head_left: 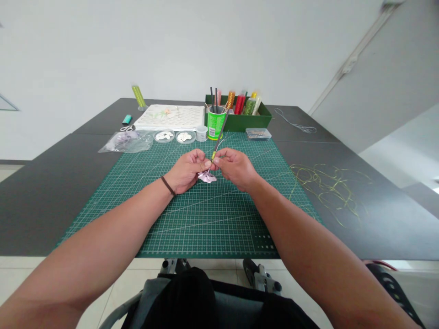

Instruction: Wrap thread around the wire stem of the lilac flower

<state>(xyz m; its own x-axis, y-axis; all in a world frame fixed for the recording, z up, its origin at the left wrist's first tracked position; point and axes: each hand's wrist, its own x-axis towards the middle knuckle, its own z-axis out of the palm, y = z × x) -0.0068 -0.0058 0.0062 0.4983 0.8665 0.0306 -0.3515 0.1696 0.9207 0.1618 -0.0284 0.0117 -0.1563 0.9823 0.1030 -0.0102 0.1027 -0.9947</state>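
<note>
Over the middle of the mat, my left hand (pixel 188 171) pinches a pale lilac artificial flower (pixel 207 177) just above its petals, which hang downward. A dark thin stem (pixel 220 134) slants up and away from the fingers, with fine pale wires beside it. Around the stem is a yellow-green wrapped section (pixel 213 156). My right hand (pixel 237 168) is closed, its thumb and fingertips on the stem at that wrapping. The fingers hide part of the join between petals and stem.
A green cutting mat (pixel 206 224) covers the table's middle. Behind stand a green can (pixel 216 124), a box of coloured rolls (pixel 240 121), dishes of white pieces (pixel 185 137) and a white board (pixel 171 117). Left lies a plastic bag (pixel 126 141); right, tangled yellow-green cord (pixel 334 185).
</note>
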